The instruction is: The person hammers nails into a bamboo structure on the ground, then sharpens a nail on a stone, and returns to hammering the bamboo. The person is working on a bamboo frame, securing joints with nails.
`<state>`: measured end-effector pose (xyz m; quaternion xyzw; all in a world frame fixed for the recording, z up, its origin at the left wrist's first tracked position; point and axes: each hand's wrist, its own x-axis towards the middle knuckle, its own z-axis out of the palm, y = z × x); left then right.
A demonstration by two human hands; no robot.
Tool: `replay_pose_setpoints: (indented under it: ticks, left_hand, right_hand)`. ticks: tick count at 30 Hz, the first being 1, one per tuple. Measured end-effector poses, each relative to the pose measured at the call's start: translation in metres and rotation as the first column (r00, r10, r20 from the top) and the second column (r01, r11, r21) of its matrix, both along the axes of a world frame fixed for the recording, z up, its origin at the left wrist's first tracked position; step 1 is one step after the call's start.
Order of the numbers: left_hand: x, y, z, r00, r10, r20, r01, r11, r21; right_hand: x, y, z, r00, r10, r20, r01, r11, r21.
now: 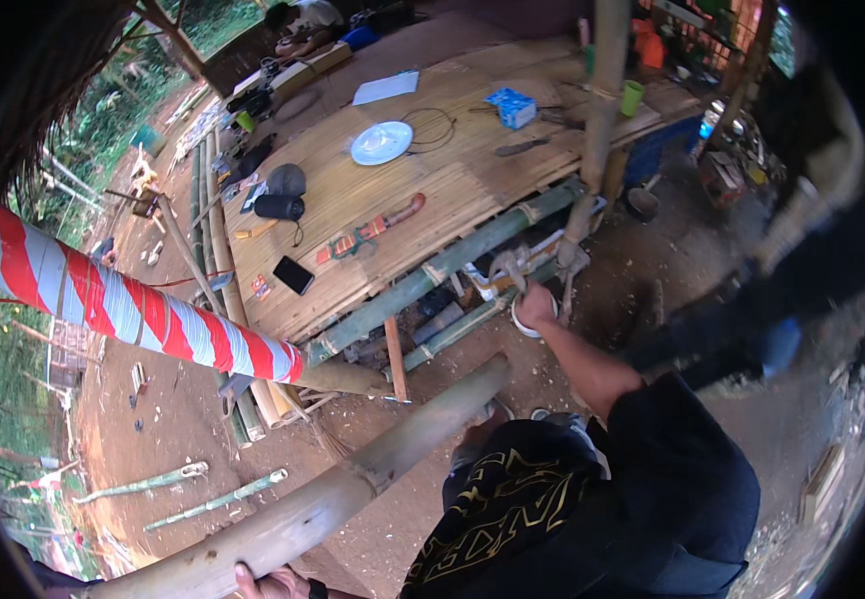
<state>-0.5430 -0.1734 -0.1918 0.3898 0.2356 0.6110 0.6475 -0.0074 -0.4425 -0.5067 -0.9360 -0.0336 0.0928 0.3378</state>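
A thick pale bamboo pole [293, 519] slants from the lower left up to the middle. My left hand [271, 582], with a dark band at its wrist, is closed on its near side, thumb on top. My right arm reaches forward from a black sleeve. Its hand [536, 307] is a fist around a tool with a curved greyish head [507, 265], whose kind I cannot make out. Just beneath that fist shows a white round rim [524, 325], partly hidden. The bamboo platform [353, 290] lies beyond, its green bamboo edge pole [403, 295] near the tool.
A red-and-white wrapped post [133, 299] slants in from the left. The platform bears a phone [294, 275], a sheathed knife [368, 235], a white plate [382, 143] and a blue box [512, 108]. A blurred person [782, 270] is at right; another [305, 25] sits far back. Cut bamboo [218, 499] lies left.
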Motion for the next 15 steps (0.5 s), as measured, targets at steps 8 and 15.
replay_pose_setpoints:
  ticks: [8, 15]
  left_hand:
    - [0.054, 0.021, -0.021, 0.996, 0.077, -0.052, -0.076, 0.997, 0.023]
    - [0.09, 0.033, -0.001, 0.985, 0.174, -0.006, -0.174, 0.984, -0.031]
  right_hand:
    - [0.149, 0.131, 0.016, 0.98, 0.167, -0.109, -0.182, 0.973, -0.142]
    - [0.227, 0.17, 0.011, 0.942, 0.118, 0.315, -0.117, 0.993, -0.022]
